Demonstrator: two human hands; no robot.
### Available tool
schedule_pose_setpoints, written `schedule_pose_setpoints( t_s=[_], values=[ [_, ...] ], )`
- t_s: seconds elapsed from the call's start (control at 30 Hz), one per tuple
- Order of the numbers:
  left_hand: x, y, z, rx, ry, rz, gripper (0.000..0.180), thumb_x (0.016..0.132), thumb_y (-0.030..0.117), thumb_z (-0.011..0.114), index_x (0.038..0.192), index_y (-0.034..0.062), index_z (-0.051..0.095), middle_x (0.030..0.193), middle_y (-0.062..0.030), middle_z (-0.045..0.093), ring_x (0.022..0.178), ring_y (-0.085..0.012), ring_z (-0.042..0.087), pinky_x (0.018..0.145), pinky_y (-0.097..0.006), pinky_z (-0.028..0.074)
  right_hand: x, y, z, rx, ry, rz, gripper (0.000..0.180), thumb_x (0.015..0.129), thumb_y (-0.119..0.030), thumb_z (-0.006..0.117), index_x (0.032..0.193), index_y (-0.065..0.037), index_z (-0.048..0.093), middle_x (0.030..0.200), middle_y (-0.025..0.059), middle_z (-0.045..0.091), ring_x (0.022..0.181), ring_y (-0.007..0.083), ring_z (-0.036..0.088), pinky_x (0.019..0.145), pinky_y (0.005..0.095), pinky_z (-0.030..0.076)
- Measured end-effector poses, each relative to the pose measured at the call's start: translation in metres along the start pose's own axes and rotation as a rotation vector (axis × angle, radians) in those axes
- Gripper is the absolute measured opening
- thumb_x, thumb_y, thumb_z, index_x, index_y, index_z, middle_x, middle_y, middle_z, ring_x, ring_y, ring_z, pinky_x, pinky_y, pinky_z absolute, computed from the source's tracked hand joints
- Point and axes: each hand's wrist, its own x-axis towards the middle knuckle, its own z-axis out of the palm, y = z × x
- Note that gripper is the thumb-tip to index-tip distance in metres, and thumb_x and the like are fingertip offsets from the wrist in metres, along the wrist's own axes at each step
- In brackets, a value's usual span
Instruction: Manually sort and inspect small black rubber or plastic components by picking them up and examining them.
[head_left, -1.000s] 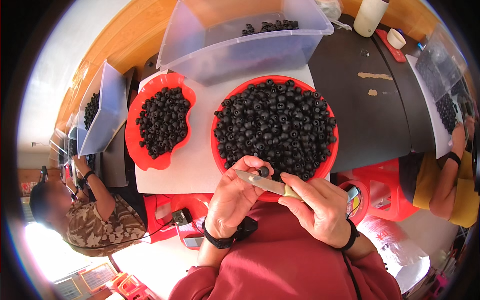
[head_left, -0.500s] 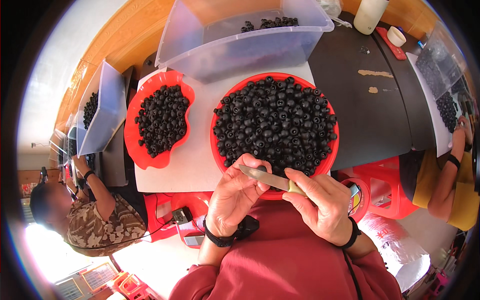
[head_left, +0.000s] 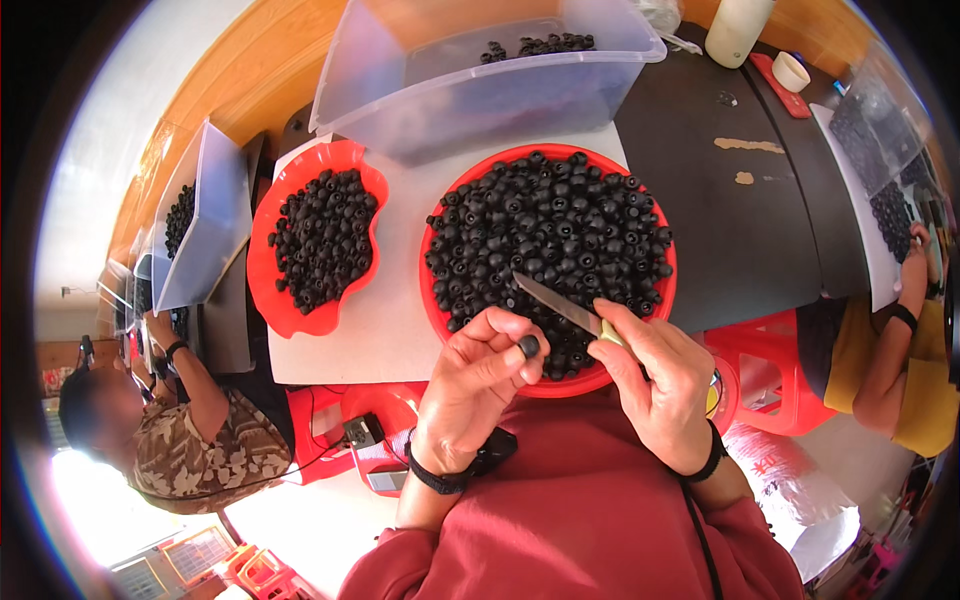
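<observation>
Between the thumb and fingers of my left hand is a small round black part, pinched at the near rim of a red basin. My right hand grips a knife by its pale green handle. The blade points up and left, over the basin and apart from the part. Many black parts, some showing a hole, fill the basin. To its left, a wavy-edged red dish holds more of them.
A clear plastic bin with some black parts stands behind the basin. Dark tabletop extends right, with a white bottle and tape roll at the back. Co-workers sit at left and right. A red stool stands at right.
The knife has swung up and right, away from the black part. My right hand has shifted slightly right, and my left hand has turned so the part shows more.
</observation>
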Motion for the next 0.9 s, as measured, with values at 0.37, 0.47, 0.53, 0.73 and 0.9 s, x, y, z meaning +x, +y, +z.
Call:
schedule_pose_setpoints(
  t_s=[0.37,0.47,0.53,0.73,0.9],
  values=[
    [0.005,0.0,-0.006,-0.157,0.009,0.026,0.021,0.092,0.002,0.06,0.112,0.0,0.06,0.11,-0.0152,0.059,0.087,-0.0165,0.062,0.086,-0.027,0.053,-0.011,-0.011,-0.007,0.055,-0.066,-0.087,0.042,0.076,-0.021,0.081,0.113,-0.007,0.069,0.064,0.0021,0.053,0.052,0.0174,0.052,0.047,0.0308,0.043],
    [0.005,0.001,-0.004,-0.189,-0.009,0.005,0.019,0.092,0.001,0.06,0.111,0.0004,0.06,0.109,-0.0151,0.057,0.088,-0.0166,0.061,0.086,-0.027,0.053,-0.011,-0.01,-0.007,0.027,-0.066,-0.097,0.041,0.076,-0.022,0.08,0.113,-0.007,0.069,0.064,0.0018,0.053,0.052,0.0174,0.052,0.048,0.0307,0.044],
    [0.006,0.001,-0.004,-0.218,-0.012,-0.018,0.018,0.091,0.0,0.06,0.109,0.0003,0.059,0.109,-0.0148,0.056,0.088,-0.0163,0.061,0.086,-0.026,0.053,-0.011,-0.01,-0.007,0.014,-0.062,-0.105,0.041,0.076,-0.022,0.08,0.113,-0.008,0.069,0.064,0.0015,0.053,0.052,0.0173,0.052,0.048,0.0307,0.044],
    [0.001,-0.003,-0.005,-0.131,0.028,-0.006,0.022,0.087,0.001,0.065,0.109,0.0006,0.059,0.102,-0.0145,0.058,0.084,-0.018,0.057,0.079,-0.03,0.05,-0.01,-0.005,-0.005,-0.018,-0.056,-0.1,0.041,0.077,-0.021,0.08,0.113,-0.008,0.069,0.063,0.0021,0.052,0.052,0.0176,0.052,0.047,0.0313,0.043],
    [0.005,-0.002,0.0,-0.144,0.021,-0.012,0.015,0.088,0.001,0.065,0.103,0.0025,0.061,0.098,-0.0118,0.061,0.083,-0.0174,0.059,0.079,-0.029,0.05,-0.01,-0.002,-0.007,0.045,-0.046,-0.039,0.04,0.077,-0.019,0.08,0.114,-0.007,0.068,0.064,0.0028,0.053,0.052,0.0179,0.052,0.046,0.0314,0.042]
  ],
)
